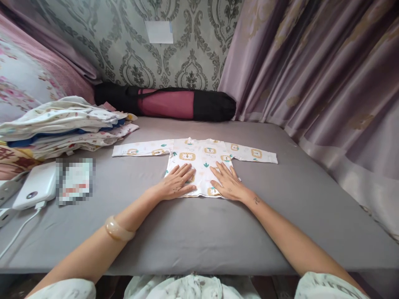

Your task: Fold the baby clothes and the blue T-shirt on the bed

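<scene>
A small white long-sleeved baby shirt (202, 160), printed with yellow lion faces and green marks, is laid flat near the middle of the grey-sheeted bed (280, 216), with both sleeves spread straight out to either side. The left hand (176, 185) is pressed palm-down on the lower left part of the shirt, its fingers (183, 171) stretched out flat and slightly spread, nothing gripped. The right hand (229, 182) is pressed palm-down on the lower right part, its fingers (220, 169) likewise extended and open, nothing clasped. The two hands are set just beside each other, with a narrow strip of cloth shown between them. A pale bangle (118, 230) is worn on the left forearm, and a small dark mark is seen on the right wrist.

To the left, a stack of folded clothes (62, 124) in similar light prints is piled at the bed's edge, well apart from the shirt. Nearer the viewer on that side, a white power bank (35, 187) with a cable plugged in is lying, and just beside it a small blurred-out item (75, 180). At the far end of the bed, a long black and dark-red rolled bag (168, 104) is laid against the patterned wallpaper (187, 50). Mauve curtains (311, 74) are hung along the right side, and a pink floral cloth (28, 79) is seen at the upper left.
</scene>
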Demonstrator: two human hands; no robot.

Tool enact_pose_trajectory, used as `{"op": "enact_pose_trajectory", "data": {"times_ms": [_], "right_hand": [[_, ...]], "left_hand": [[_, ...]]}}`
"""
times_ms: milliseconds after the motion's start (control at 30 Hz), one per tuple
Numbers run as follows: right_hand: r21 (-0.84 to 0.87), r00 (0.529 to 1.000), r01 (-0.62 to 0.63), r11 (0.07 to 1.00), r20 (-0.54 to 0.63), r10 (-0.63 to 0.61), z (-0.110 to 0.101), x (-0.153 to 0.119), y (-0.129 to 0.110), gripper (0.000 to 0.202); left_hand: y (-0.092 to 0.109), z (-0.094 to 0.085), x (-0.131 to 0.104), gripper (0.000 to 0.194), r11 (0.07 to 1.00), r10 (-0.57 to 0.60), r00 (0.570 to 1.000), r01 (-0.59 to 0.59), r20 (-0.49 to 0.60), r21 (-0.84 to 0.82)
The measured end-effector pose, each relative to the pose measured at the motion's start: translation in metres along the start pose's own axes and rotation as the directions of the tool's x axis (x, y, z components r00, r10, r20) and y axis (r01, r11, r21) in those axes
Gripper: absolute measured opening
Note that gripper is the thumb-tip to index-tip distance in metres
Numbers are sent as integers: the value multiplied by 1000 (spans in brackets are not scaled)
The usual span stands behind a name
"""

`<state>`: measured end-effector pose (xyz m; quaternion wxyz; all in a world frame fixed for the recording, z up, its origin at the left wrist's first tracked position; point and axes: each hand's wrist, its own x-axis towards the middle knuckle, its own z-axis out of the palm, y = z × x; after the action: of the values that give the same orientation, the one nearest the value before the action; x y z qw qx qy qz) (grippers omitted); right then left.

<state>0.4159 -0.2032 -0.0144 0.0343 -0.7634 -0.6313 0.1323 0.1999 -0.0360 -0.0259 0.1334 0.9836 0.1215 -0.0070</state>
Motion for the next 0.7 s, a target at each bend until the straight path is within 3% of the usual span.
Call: {"op": "enact_pose_trajectory", "data": {"times_ms": [167,267,433,533,600,700], "right_hand": [[14,996,70,997,47,-71,-6,-3,8,71],[58,991,104,993,81,-108,-9,-6,12,80],[114,987,102,988,111,-114,-14,-9,13,86],[150,981,98,984,150,-120,-20,-6,16,88],[167,981,114,979,138,-138,-25,0,20,79],[187,993,116,976,-3,-117,-28,20,25,49]], "left_hand": [[-16,0,-3,84,1000,17,1000,-17,21,6],[-15,-6,-1,92,1000,13,999,-12,52,-8],[7,-25,11,69,999,-49,998,49,33,-11],[15,-32,25,66,997,-78,996,78,39,2],[17,-31,38,65,995,-102,994,101,50,12],[23,-24,54,67,995,-104,993,104,57,-6]]}}
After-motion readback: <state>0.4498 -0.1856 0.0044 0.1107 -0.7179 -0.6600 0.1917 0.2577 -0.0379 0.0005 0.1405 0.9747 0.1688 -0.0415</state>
